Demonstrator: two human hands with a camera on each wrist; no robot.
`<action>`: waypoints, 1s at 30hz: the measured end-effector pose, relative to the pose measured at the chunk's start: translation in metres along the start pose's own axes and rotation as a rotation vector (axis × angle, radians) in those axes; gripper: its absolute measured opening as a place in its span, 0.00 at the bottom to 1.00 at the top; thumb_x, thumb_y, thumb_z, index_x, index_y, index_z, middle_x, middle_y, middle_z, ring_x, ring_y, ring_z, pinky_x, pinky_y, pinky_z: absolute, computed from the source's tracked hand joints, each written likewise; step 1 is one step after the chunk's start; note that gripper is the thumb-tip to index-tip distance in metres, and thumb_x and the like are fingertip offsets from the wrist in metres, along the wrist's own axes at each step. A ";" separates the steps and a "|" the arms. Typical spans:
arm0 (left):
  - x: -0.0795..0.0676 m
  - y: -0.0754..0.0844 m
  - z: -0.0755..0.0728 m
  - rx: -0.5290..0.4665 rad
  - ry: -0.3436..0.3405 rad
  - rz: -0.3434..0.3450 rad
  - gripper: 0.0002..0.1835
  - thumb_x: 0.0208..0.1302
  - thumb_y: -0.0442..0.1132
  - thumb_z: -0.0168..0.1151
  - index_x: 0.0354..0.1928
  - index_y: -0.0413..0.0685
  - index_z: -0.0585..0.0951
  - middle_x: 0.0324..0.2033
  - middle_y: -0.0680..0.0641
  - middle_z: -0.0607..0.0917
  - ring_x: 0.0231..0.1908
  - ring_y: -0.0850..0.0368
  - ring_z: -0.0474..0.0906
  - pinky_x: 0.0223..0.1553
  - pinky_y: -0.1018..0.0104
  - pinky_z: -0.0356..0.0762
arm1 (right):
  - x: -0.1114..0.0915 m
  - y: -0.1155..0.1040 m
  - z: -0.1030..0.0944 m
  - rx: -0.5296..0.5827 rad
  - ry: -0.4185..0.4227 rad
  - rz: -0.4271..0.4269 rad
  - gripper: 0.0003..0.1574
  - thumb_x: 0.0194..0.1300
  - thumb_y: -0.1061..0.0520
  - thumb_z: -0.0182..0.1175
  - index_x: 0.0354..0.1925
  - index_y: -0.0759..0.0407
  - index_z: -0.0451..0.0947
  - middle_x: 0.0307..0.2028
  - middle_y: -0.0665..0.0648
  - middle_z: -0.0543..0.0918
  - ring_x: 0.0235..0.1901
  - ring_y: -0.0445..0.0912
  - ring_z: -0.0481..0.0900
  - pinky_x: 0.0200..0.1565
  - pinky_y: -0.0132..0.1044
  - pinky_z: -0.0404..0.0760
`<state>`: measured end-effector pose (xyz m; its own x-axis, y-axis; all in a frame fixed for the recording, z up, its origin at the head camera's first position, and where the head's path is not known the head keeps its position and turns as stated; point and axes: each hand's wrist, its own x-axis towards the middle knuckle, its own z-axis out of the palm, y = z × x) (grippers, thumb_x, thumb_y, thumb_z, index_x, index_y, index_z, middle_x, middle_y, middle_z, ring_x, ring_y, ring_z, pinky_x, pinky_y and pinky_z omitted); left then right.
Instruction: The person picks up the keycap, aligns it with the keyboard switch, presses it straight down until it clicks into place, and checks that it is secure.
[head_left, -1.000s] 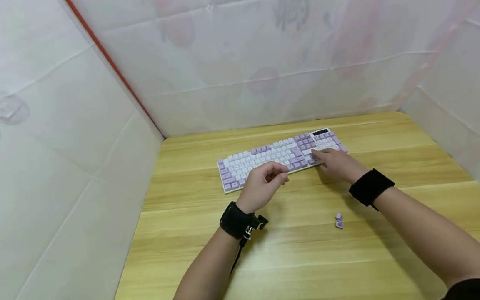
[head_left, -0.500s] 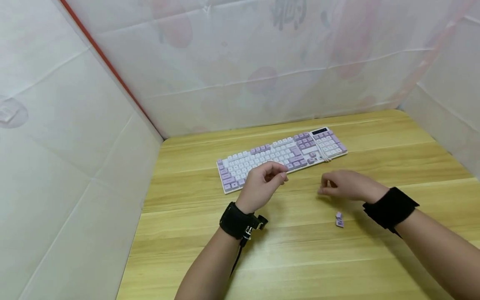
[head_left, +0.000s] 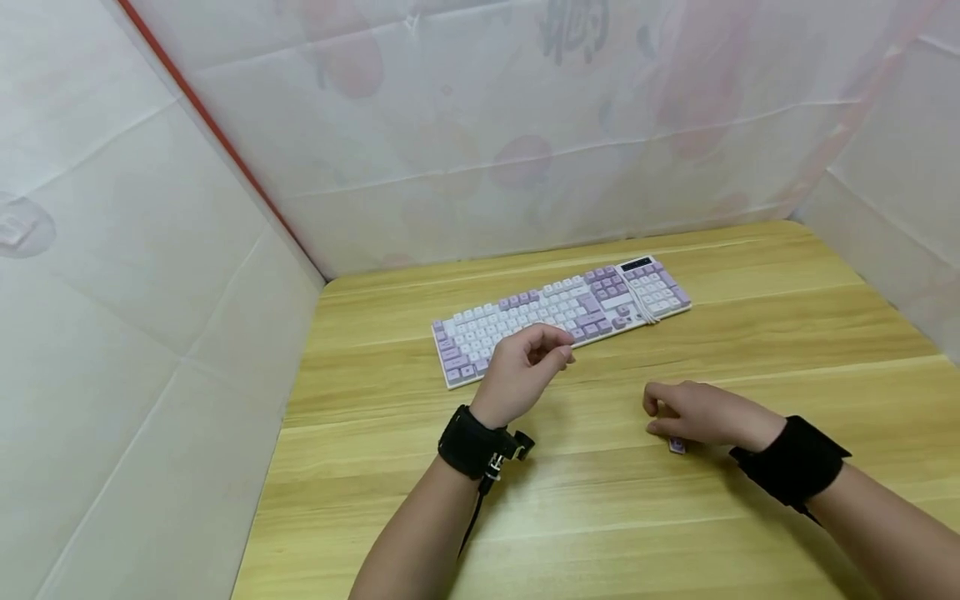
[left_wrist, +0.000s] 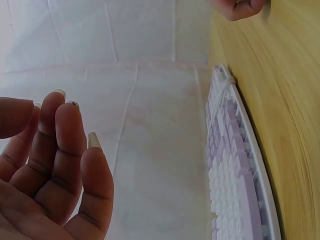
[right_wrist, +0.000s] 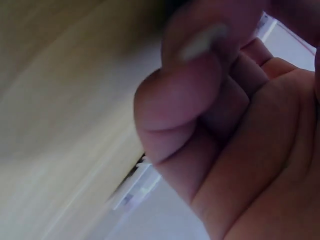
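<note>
My left hand (head_left: 521,371) hovers in front of the keyboard (head_left: 517,321), fingers loosely curled; the left wrist view shows nothing in its fingers (left_wrist: 97,185). The keyboard has white and lilac keys, and dark spots show among its arrow keys. My right hand (head_left: 705,412) is low over the table on the right, fingers curled toward the thumb. A small purple keycap (head_left: 677,446) shows just below its edge, and the hand covers the spot beside it. In the right wrist view the curled fingers (right_wrist: 175,100) fill the picture, and whether they pinch anything is hidden.
A white cable (head_left: 641,304) is wrapped around the keyboard near the number pad. The wooden table (head_left: 585,517) is bounded by white sheet walls (head_left: 450,125) at the back and sides. Black straps (head_left: 472,442) circle both wrists.
My right hand has left the arrow-key end of the keyboard and moved toward me, down to the loose keycaps, hiding one of them. The left hand has stayed in place.
</note>
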<state>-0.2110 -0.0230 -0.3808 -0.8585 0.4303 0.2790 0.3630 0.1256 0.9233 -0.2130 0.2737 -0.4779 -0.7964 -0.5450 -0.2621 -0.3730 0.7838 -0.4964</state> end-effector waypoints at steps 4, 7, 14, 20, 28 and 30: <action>0.003 -0.010 0.001 -0.006 -0.005 0.000 0.08 0.67 0.31 0.53 0.44 0.41 0.80 0.34 0.40 0.84 0.32 0.62 0.80 0.36 0.66 0.81 | 0.003 -0.003 -0.001 0.044 0.029 -0.053 0.09 0.62 0.52 0.62 0.33 0.49 0.70 0.18 0.42 0.73 0.17 0.34 0.71 0.24 0.28 0.69; 0.007 -0.025 0.003 -0.011 -0.006 0.000 0.08 0.67 0.34 0.54 0.44 0.45 0.80 0.34 0.44 0.84 0.33 0.62 0.80 0.37 0.66 0.81 | 0.008 -0.009 -0.004 0.006 0.129 -0.110 0.07 0.60 0.58 0.63 0.32 0.48 0.73 0.21 0.41 0.73 0.20 0.33 0.70 0.25 0.28 0.70; 0.009 -0.037 0.004 -0.012 -0.013 0.034 0.07 0.68 0.39 0.55 0.44 0.51 0.80 0.34 0.50 0.84 0.34 0.59 0.81 0.36 0.66 0.81 | 0.019 -0.045 -0.022 0.071 0.446 -0.353 0.19 0.56 0.65 0.66 0.40 0.44 0.75 0.34 0.43 0.79 0.33 0.33 0.77 0.36 0.28 0.79; 0.007 -0.040 0.004 0.010 -0.018 0.038 0.09 0.67 0.41 0.56 0.46 0.49 0.79 0.34 0.51 0.83 0.33 0.58 0.80 0.33 0.66 0.80 | 0.031 -0.082 -0.030 0.185 0.646 -0.606 0.26 0.51 0.74 0.65 0.45 0.52 0.76 0.40 0.49 0.79 0.41 0.39 0.77 0.44 0.27 0.78; 0.009 -0.041 0.007 0.009 -0.045 0.026 0.11 0.65 0.42 0.59 0.48 0.52 0.77 0.35 0.53 0.85 0.33 0.59 0.80 0.34 0.68 0.78 | 0.041 -0.102 -0.031 0.152 0.777 -0.671 0.28 0.44 0.76 0.69 0.45 0.60 0.78 0.39 0.53 0.80 0.39 0.41 0.73 0.42 0.24 0.74; 0.009 -0.041 0.008 -0.022 -0.060 0.013 0.12 0.65 0.42 0.60 0.49 0.52 0.77 0.36 0.52 0.86 0.34 0.58 0.82 0.35 0.67 0.79 | 0.043 -0.103 -0.030 0.124 0.803 -0.683 0.29 0.42 0.75 0.70 0.44 0.60 0.79 0.38 0.53 0.80 0.37 0.41 0.72 0.40 0.25 0.73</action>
<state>-0.2312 -0.0171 -0.4181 -0.8306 0.4842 0.2751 0.3652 0.1007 0.9255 -0.2234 0.1780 -0.4127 -0.5338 -0.4662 0.7055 -0.8450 0.3249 -0.4248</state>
